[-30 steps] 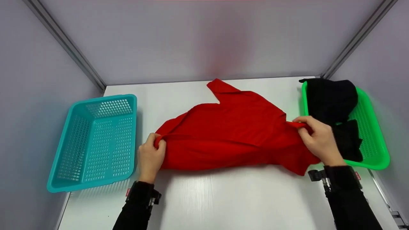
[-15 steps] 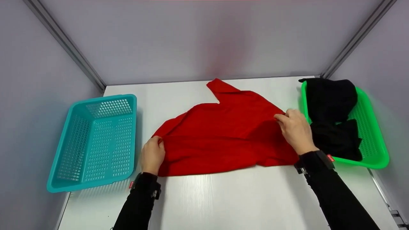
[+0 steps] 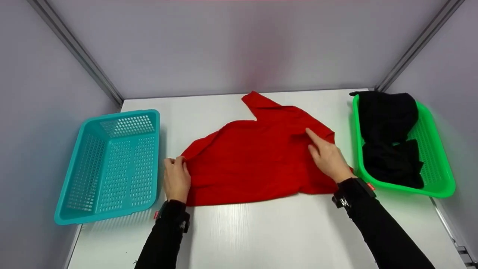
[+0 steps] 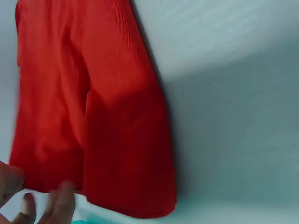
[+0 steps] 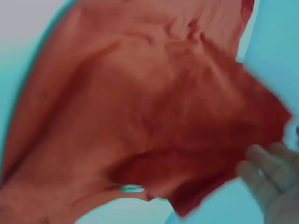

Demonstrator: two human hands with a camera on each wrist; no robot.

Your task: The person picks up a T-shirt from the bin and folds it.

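Note:
A red short-sleeved shirt (image 3: 242,160) lies folded over on the white table, one sleeve pointing to the back wall. At its left edge is my left hand (image 3: 177,181), fingertips touching the cloth. The left wrist view shows the thumb (image 4: 10,181) and blurred fingers (image 4: 60,203) spread apart at the shirt's edge. My right hand (image 3: 330,158) is over the right part of the shirt, index finger extended and touching or just above the fabric. Its fingers (image 5: 264,165) look straight and blurred in the right wrist view, holding nothing.
On the left stands a turquoise plastic basket (image 3: 156,168) with nothing in it. A green basket (image 3: 438,157) on the right holds folded black clothes (image 3: 388,119), partly hanging over its rim. Grey walls (image 3: 186,48) enclose the table's back and sides.
My right hand has let go of the shirt's right part, now folded inward, and moved left over it. The front layer lies flatter. My left hand's fingers have loosened at the left edge.

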